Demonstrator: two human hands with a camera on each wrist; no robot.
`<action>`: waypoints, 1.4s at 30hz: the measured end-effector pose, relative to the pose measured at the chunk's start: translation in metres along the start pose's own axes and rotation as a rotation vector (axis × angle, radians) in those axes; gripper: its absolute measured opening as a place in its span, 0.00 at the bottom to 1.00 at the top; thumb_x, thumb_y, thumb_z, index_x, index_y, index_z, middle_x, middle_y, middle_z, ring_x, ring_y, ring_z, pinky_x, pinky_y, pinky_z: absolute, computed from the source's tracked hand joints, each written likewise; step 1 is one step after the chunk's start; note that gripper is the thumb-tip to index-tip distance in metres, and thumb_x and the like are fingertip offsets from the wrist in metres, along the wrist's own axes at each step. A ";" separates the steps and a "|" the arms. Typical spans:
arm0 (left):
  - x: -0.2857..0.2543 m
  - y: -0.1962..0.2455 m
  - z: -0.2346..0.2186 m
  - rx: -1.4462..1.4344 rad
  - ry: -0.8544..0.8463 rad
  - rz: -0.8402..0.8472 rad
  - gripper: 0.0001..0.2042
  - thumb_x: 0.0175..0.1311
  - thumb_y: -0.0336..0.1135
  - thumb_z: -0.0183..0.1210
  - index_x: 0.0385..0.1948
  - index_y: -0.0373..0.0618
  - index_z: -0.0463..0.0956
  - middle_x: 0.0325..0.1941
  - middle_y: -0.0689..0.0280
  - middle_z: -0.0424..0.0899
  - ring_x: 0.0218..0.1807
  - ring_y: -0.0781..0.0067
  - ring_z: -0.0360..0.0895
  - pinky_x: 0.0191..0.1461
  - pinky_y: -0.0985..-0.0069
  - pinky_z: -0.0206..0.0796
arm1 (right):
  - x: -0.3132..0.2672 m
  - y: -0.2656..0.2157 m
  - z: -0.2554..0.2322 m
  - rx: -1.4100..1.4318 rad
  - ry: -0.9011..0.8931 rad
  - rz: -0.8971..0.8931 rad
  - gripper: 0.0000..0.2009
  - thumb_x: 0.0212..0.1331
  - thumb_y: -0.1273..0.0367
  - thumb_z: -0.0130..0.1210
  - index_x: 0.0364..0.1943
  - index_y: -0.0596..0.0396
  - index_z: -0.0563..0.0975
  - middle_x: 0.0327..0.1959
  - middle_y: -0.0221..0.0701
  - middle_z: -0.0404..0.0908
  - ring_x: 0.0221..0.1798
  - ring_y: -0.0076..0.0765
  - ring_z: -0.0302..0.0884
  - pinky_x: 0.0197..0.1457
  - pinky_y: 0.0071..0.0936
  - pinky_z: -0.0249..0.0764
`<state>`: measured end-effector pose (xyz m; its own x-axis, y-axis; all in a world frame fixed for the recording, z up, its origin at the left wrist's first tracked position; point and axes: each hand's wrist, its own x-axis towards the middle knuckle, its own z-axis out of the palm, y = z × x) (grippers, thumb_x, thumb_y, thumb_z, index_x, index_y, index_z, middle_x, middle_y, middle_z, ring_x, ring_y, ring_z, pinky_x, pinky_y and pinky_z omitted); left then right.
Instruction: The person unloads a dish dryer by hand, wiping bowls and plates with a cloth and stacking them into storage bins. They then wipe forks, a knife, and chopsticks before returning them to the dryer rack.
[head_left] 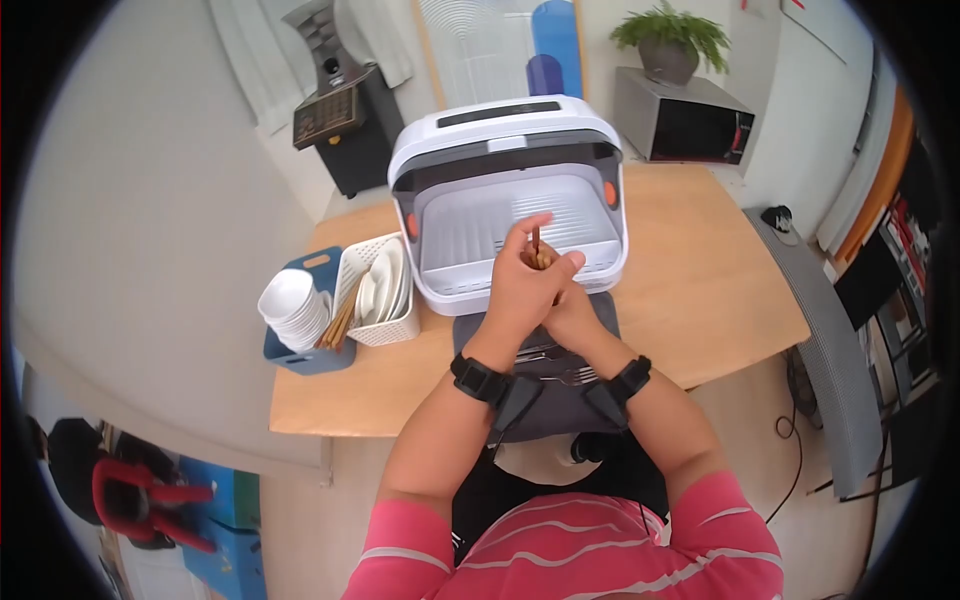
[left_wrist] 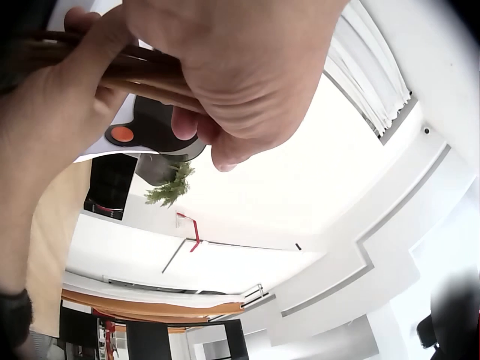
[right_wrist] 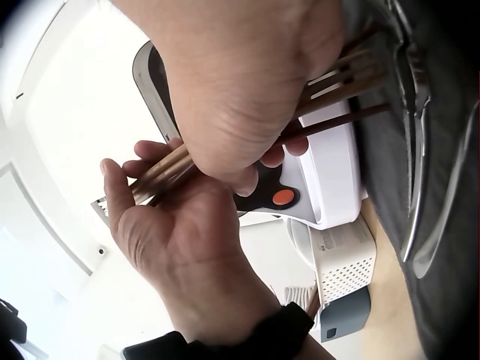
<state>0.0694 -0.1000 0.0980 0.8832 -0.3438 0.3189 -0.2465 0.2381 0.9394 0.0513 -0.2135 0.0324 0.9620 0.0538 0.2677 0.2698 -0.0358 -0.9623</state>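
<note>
Both hands meet in front of a white countertop appliance [head_left: 612, 150] with its lid raised and a ribbed interior. Between them is a bundle of brown chopsticks [right_wrist: 341, 91]. My left hand [head_left: 522, 290] curls round one end, its thumb and index finger sticking out in the head view. Close below and to the right, my right hand [head_left: 575, 318] grips the same bundle, its fingers wrapped underneath. The other ends fan out past the right hand in the right wrist view. Silver forks [head_left: 572, 377] and other metal cutlery lie on a dark grey cloth [head_left: 540, 420] under the wrists.
Left of the appliance stands a white perforated basket [head_left: 395, 330] holding plates [head_left: 380, 285]. Beside it, a blue bin [head_left: 318, 260] holds stacked white bowls [head_left: 290, 300], with wooden-looking sticks [head_left: 342, 318] leaning between. A microwave [head_left: 690, 120] with a potted plant [head_left: 668, 50] sits behind, right.
</note>
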 end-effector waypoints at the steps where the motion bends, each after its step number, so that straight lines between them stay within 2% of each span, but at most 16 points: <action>1: 0.000 -0.002 0.004 0.117 -0.048 -0.049 0.24 0.61 0.25 0.71 0.59 0.37 0.73 0.36 0.68 0.82 0.37 0.82 0.77 0.43 0.81 0.73 | 0.002 0.003 -0.004 0.007 0.022 0.000 0.20 0.63 0.77 0.62 0.59 0.59 0.74 0.50 0.25 0.81 0.52 0.20 0.74 0.53 0.23 0.72; 2: -0.002 -0.005 0.009 0.066 -0.079 -0.077 0.14 0.61 0.26 0.71 0.45 0.39 0.79 0.33 0.70 0.81 0.34 0.82 0.77 0.40 0.82 0.72 | 0.007 0.003 -0.005 0.022 -0.018 -0.103 0.19 0.64 0.75 0.61 0.58 0.59 0.74 0.50 0.26 0.80 0.51 0.21 0.74 0.52 0.24 0.73; 9: -0.020 0.013 0.015 -0.165 -0.010 0.173 0.12 0.62 0.25 0.70 0.41 0.41 0.76 0.34 0.70 0.81 0.34 0.83 0.77 0.38 0.82 0.70 | 0.004 0.003 0.002 -0.014 -0.061 -0.114 0.24 0.64 0.76 0.59 0.65 0.55 0.71 0.57 0.35 0.82 0.60 0.31 0.78 0.61 0.29 0.73; 12: -0.012 0.007 0.008 0.025 0.007 0.063 0.13 0.62 0.26 0.70 0.44 0.40 0.75 0.34 0.68 0.82 0.36 0.82 0.78 0.41 0.80 0.73 | 0.011 0.014 0.006 -0.036 -0.082 -0.225 0.26 0.64 0.75 0.60 0.67 0.54 0.69 0.59 0.38 0.81 0.61 0.35 0.78 0.61 0.31 0.74; 14: -0.009 0.006 -0.001 0.136 -0.051 -0.207 0.17 0.61 0.26 0.71 0.49 0.39 0.76 0.39 0.69 0.83 0.38 0.83 0.77 0.43 0.81 0.72 | 0.012 0.016 0.006 -0.121 -0.111 -0.253 0.27 0.64 0.75 0.60 0.68 0.54 0.68 0.61 0.38 0.80 0.62 0.36 0.78 0.61 0.32 0.74; 19: -0.034 0.080 -0.022 0.334 -0.052 0.024 0.18 0.61 0.30 0.71 0.52 0.40 0.78 0.42 0.64 0.86 0.42 0.78 0.81 0.45 0.77 0.74 | -0.001 -0.043 0.007 -0.375 -0.144 -0.025 0.14 0.62 0.66 0.64 0.50 0.55 0.84 0.34 0.43 0.87 0.43 0.48 0.87 0.48 0.35 0.79; 20: -0.041 0.105 -0.029 0.406 -0.064 0.053 0.19 0.61 0.33 0.72 0.53 0.41 0.79 0.42 0.62 0.87 0.43 0.74 0.83 0.46 0.75 0.75 | 0.002 -0.039 0.008 -0.436 -0.063 -0.180 0.11 0.57 0.62 0.67 0.36 0.54 0.87 0.22 0.41 0.83 0.32 0.53 0.85 0.40 0.40 0.80; 21: -0.047 0.124 -0.038 0.420 -0.032 0.046 0.19 0.61 0.33 0.72 0.53 0.41 0.79 0.42 0.62 0.87 0.43 0.74 0.83 0.46 0.75 0.75 | 0.006 -0.044 0.008 -0.419 -0.093 -0.186 0.11 0.57 0.62 0.67 0.36 0.54 0.87 0.22 0.41 0.83 0.32 0.53 0.85 0.40 0.40 0.80; 24: -0.064 0.159 -0.054 1.295 -0.223 0.099 0.21 0.63 0.38 0.70 0.57 0.47 0.79 0.44 0.58 0.88 0.42 0.57 0.85 0.46 0.66 0.76 | 0.019 -0.076 0.008 -0.972 -0.110 -0.389 0.11 0.52 0.60 0.69 0.33 0.52 0.85 0.22 0.38 0.84 0.30 0.52 0.85 0.37 0.42 0.80; 27: -0.074 0.147 -0.060 1.425 -0.320 -0.166 0.18 0.70 0.39 0.63 0.59 0.47 0.79 0.42 0.52 0.87 0.43 0.50 0.84 0.47 0.63 0.75 | 0.020 -0.091 0.020 -1.124 -0.131 -0.536 0.13 0.48 0.59 0.71 0.28 0.51 0.83 0.20 0.35 0.84 0.27 0.49 0.85 0.34 0.44 0.79; 30: -0.093 0.134 -0.090 1.343 -0.260 -0.053 0.16 0.74 0.39 0.57 0.60 0.48 0.78 0.41 0.51 0.87 0.43 0.45 0.83 0.46 0.59 0.74 | 0.022 -0.098 0.028 -1.078 -0.225 -0.515 0.14 0.49 0.58 0.71 0.30 0.53 0.83 0.23 0.37 0.84 0.31 0.49 0.85 0.38 0.44 0.79; 32: -0.106 0.131 -0.120 1.302 -0.210 0.018 0.16 0.75 0.39 0.57 0.60 0.47 0.78 0.41 0.51 0.87 0.42 0.44 0.83 0.46 0.57 0.74 | 0.030 -0.097 0.023 -0.768 0.206 -1.046 0.16 0.52 0.58 0.69 0.36 0.55 0.83 0.32 0.41 0.85 0.40 0.51 0.85 0.44 0.45 0.78; 34: -0.115 0.135 -0.150 1.419 0.117 -0.181 0.14 0.74 0.39 0.54 0.56 0.46 0.78 0.38 0.52 0.87 0.42 0.46 0.85 0.46 0.55 0.75 | 0.035 -0.082 -0.009 -0.789 0.147 -0.873 0.17 0.54 0.58 0.69 0.39 0.56 0.83 0.38 0.43 0.85 0.45 0.51 0.84 0.47 0.45 0.77; 36: -0.120 0.121 -0.176 1.592 0.197 -0.228 0.14 0.73 0.37 0.54 0.54 0.44 0.79 0.37 0.50 0.87 0.41 0.46 0.85 0.43 0.55 0.77 | 0.038 -0.065 -0.037 -0.805 0.082 -0.699 0.18 0.56 0.58 0.68 0.43 0.57 0.83 0.43 0.44 0.85 0.49 0.52 0.82 0.51 0.45 0.77; 38: -0.122 0.100 -0.194 1.761 0.280 -0.273 0.13 0.72 0.35 0.54 0.51 0.41 0.80 0.36 0.49 0.87 0.41 0.46 0.86 0.41 0.55 0.78 | 0.040 -0.048 -0.052 -0.982 -0.246 -0.184 0.20 0.58 0.58 0.68 0.47 0.58 0.82 0.47 0.43 0.85 0.52 0.54 0.82 0.54 0.45 0.77; 42: -0.097 0.073 -0.199 2.041 0.262 -0.259 0.09 0.64 0.32 0.57 0.39 0.40 0.84 0.33 0.55 0.87 0.36 0.52 0.87 0.34 0.60 0.80 | 0.029 -0.001 -0.060 -1.078 -0.210 -0.329 0.21 0.60 0.57 0.66 0.51 0.58 0.82 0.51 0.44 0.85 0.55 0.53 0.82 0.58 0.45 0.78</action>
<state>0.0452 0.1315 0.1104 0.9402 -0.0436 0.3377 0.0381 -0.9720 -0.2317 0.0818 -0.2719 0.0437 0.8392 0.3814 0.3876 0.5008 -0.8199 -0.2775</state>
